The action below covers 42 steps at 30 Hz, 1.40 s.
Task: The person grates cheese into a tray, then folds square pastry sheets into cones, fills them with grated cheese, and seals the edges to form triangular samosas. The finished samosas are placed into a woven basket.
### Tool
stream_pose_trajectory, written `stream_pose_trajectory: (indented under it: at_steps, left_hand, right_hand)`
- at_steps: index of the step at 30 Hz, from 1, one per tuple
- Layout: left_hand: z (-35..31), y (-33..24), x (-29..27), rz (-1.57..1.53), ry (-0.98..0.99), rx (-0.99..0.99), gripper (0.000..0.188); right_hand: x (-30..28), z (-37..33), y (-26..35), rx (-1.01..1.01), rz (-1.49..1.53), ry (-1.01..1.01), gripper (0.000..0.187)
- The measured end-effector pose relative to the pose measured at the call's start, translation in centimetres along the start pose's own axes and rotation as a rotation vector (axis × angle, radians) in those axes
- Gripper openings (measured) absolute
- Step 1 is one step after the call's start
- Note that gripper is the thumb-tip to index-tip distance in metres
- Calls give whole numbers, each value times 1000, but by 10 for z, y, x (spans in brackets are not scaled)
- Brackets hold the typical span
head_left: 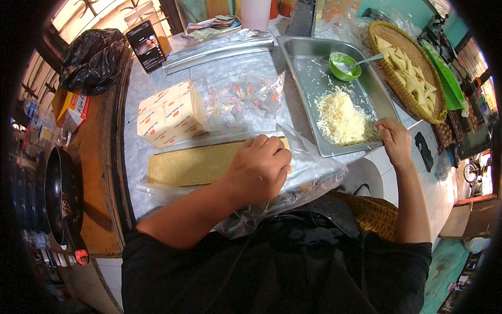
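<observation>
I see print on the white block (pixel 172 113), yellow-red box (pixel 71 113) and clear wrappers (pixel 256 93); phone (pixel 146 47) text too small.

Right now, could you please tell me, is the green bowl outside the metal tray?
No, the bowl stands inside the tray, beyond the grated cheese.

A barred window (pixel 88 19) glows at upper left, a teal wall (pixel 410 17) and white tiled floor (pixel 386 170) at right.

Near, wide fisheye view from head, down over table (pixel 238 67)
</observation>
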<state>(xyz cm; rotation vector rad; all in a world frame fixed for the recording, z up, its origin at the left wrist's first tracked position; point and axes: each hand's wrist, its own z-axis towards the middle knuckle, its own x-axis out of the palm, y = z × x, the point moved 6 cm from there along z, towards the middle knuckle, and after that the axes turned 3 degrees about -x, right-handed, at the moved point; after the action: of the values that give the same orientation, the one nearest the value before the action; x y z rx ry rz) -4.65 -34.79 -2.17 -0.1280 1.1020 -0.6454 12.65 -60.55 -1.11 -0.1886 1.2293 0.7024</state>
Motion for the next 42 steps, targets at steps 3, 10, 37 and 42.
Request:
stream_pose_trajectory:
  at_steps: [3,10,37,42]
  left_hand:
    - [-2,3,2,-21,-20,-23,10]
    - [-3,18,-1,-18,-52,-173,10]
    - [-2,38,0,-149,-36,-169,7]
    - [1,24,-5,-89,84,-92,24]
  right_hand:
    - [-1,0,1,4,5,-7,20]
    - [2,-1,-3,-6,9,-4,20]
    - [4,2,-3,-58,12,-35,22]
    - [-3,-1,-5,-1,48,0,22]
